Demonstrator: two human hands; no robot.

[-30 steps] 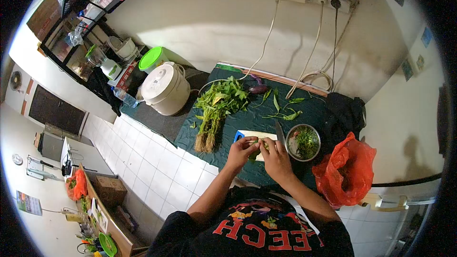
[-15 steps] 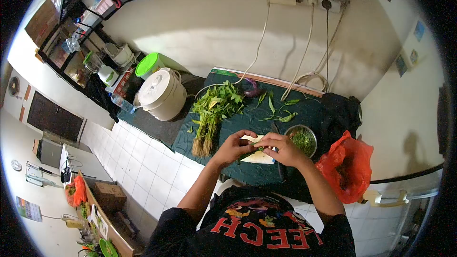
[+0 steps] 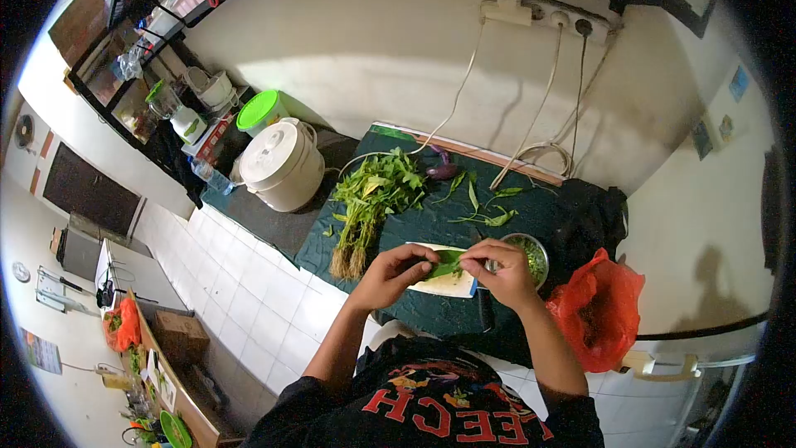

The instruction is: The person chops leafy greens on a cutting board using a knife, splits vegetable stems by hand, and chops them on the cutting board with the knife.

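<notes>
Green leaves (image 3: 448, 263) stretch between my two hands above a white cutting board (image 3: 444, 285). My left hand (image 3: 393, 274) pinches their left end, and my right hand (image 3: 504, 272) pinches the right end with thumb and fingers. A knife with a dark handle (image 3: 485, 315) lies at the board's right edge, its blade partly hidden by my right hand. Just beyond that hand stands a metal bowl (image 3: 543, 275) containing chopped greens. Left of the board rests a bunch of leafy greens (image 3: 377, 195) with its roots on.
A red plastic bag (image 3: 599, 311) hangs open at the right. Loose leaves (image 3: 497, 216) and a purple vegetable (image 3: 444, 172) lie on the dark green tablecloth (image 3: 410, 228). A white rice cooker (image 3: 286, 166) stands at the left, and cables (image 3: 543, 149) run down the wall.
My hands have moved slightly apart, so more of the leaves shows between them. The view has shifted a little, and more of the knife's handle is visible.
</notes>
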